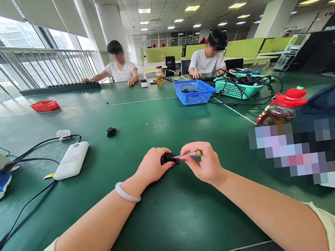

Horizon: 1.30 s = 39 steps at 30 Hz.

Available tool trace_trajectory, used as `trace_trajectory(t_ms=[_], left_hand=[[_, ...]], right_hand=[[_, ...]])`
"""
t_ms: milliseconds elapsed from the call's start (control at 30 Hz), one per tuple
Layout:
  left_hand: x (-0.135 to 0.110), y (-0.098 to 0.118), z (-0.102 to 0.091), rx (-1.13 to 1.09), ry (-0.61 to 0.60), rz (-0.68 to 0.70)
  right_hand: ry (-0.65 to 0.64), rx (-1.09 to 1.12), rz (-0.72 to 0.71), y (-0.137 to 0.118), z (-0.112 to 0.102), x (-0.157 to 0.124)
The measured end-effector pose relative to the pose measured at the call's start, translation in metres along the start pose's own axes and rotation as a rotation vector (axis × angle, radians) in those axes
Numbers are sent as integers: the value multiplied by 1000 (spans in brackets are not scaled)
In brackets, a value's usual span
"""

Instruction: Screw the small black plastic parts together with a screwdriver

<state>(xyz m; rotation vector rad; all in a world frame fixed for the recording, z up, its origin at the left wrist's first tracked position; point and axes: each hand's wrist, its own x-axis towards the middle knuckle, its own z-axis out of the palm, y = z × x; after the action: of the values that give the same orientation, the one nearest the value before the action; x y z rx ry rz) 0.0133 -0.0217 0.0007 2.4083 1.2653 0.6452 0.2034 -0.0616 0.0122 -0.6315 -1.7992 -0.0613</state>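
My left hand point(154, 164) is closed on a small black part point(169, 158), holding it against the green tabletop. My right hand point(204, 162) grips a slim screwdriver point(194, 154) with a translucent handle and a brownish end. It lies almost level, and its tip meets the right side of the black part. Fine detail of the part is too small to make out, and my left fingers cover some of it. Another small black piece point(111, 131) rests on the table, farther off to the left.
A white power bank point(71, 160) with cables lies left. Ahead are a red tray point(44, 106), a blue basket point(195, 92) and a teal basket point(239, 88) with tangled cables. A red-capped bottle point(284, 107) stands right. Two people sit across the table point(168, 231).
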Motion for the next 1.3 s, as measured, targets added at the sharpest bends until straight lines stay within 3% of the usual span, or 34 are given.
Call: trace_trajectory(t_ms=[633, 767, 1067, 1300], left_hand=[[0, -1, 0, 2, -4, 13], [0, 1, -1, -1, -10, 4], [-1, 0, 0, -17, 6, 3], [-1, 0, -1, -19, 0, -7]], right_hand=[[-75, 15, 13, -2, -1, -1], [-99, 7, -66, -3, 0, 0], [-395, -159, -301, -19, 0, 4], [-463, -200, -332, -18, 0, 4]])
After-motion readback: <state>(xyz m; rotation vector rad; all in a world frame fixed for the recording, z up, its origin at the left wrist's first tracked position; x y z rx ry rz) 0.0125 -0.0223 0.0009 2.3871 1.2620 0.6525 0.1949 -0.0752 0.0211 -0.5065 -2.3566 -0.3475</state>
